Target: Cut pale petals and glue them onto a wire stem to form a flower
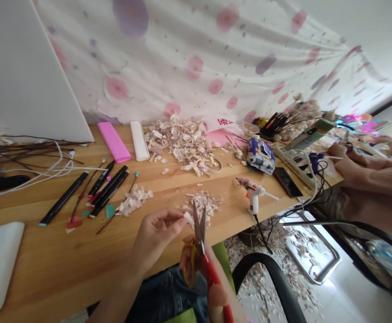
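My left hand (162, 229) pinches a small white paper piece (189, 218) between thumb and fingers, over the front of the wooden table. My right hand (199, 273) is wrapped round a pair of scissors (200, 242) with one red and one yellow handle. The blades point up and stand apart, just right of the white piece. Behind them lies a small heap of pale clippings (204, 202). A larger heap of pale petal-like pieces (185, 141) sits further back.
Black markers (110, 193) and a pale-petalled stem (133, 202) lie left. Pink (115, 141) and white crepe rolls (139, 140) rest behind. A glue gun (253, 193), a phone (288, 181) and a blue-white packet (261, 155) stand right. Another person's hands (354, 157) work at far right.
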Available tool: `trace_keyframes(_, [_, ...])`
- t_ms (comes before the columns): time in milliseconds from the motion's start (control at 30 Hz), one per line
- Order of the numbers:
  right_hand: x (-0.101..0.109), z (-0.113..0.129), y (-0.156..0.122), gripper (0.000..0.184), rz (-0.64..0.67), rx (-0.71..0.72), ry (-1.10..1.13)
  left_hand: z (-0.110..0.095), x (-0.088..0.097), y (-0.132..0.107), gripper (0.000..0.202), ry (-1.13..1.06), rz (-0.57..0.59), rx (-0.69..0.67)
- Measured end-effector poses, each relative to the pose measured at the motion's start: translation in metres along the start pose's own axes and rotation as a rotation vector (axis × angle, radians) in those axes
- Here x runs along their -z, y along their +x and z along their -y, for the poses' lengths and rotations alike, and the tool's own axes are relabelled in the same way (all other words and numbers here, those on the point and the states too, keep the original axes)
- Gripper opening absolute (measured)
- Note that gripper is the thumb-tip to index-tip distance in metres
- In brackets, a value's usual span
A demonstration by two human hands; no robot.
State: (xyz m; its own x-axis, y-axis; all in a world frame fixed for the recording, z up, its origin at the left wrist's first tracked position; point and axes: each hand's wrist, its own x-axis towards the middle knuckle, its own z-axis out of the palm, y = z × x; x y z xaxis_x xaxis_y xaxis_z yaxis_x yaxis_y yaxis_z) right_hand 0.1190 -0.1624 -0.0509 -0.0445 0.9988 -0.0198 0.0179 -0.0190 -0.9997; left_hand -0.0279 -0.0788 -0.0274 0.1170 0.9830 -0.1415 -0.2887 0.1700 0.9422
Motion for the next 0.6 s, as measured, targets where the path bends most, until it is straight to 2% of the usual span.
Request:
trace_keyframes(100, [0.001, 0.004, 0.000, 0.101, 0.158, -0.008, 0.062, -0.002, 0.002, -0.001, 0.010, 0.100, -0.039, -0.054])
trace_keyframes(200, [0.005, 0.008, 0.005, 0.096, 0.194, -0.002, -0.004, -0.002, 0.002, -0.003, 0.009, 0.113, 0.015, -0.063])
trace_keyframes(267, [0.007, 0.009, 0.008, 0.099, 0.216, -0.008, -0.033, -0.003, 0.002, -0.004, 0.009, 0.106, 0.037, -0.063])
trace_keyframes(400, [0.008, 0.010, 0.010, 0.107, 0.208, -0.015, -0.040, -0.005, 0.001, -0.005, 0.009, 0.118, 0.055, -0.076])
trace_keyframes(600, [0.010, 0.021, 0.008, 0.093, 0.173, -0.033, -0.083, -0.006, 0.007, -0.001, 0.012, 0.181, 0.162, -0.007])
